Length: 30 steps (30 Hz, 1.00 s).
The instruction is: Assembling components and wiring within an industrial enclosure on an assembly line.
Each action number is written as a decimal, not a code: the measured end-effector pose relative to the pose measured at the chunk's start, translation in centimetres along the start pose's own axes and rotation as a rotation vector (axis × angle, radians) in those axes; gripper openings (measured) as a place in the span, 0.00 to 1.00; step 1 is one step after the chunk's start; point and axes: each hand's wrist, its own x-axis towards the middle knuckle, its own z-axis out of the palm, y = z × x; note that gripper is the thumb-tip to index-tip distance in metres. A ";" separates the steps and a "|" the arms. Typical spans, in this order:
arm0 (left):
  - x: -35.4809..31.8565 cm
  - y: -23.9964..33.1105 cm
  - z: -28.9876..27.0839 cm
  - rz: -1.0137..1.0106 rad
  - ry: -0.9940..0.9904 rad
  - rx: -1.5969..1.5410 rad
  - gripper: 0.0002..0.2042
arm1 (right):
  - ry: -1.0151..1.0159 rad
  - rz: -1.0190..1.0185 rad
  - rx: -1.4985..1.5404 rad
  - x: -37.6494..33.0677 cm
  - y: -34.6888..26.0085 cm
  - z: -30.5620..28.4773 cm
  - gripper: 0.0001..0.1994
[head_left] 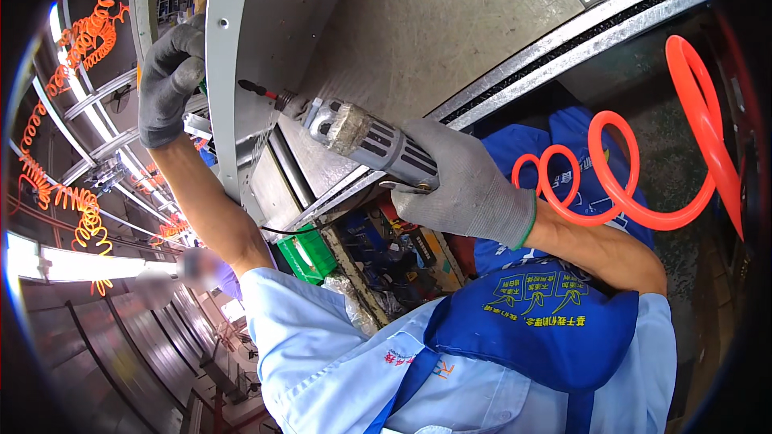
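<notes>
My right hand (pixel 458 181), in a grey knit glove, is wrapped round a grey pneumatic screwdriver (pixel 374 143). The tool's dark, red-collared bit (pixel 257 89) points left toward the inner face of a large grey metal panel (pixel 223 56); whether its tip touches the metal I cannot tell. On the panel's outer side my left hand (pixel 170 84), also gloved, is raised with its fingers curled close to the edge. What those fingers hold, if anything, is hidden.
A red coiled air hose (pixel 619 213) loops at the right. Metal rails (pixel 563 40) border the work surface (pixel 450 16). Below are a green box (pixel 307 254) and cluttered parts. Orange coiled hoses (pixel 96 32) hang at the left; another person (pixel 213 269) is farther back.
</notes>
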 end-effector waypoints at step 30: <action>-0.1 -0.1 0.1 -0.003 0.036 0.022 0.19 | -0.012 0.035 0.040 0.4 0.2 0.6 0.29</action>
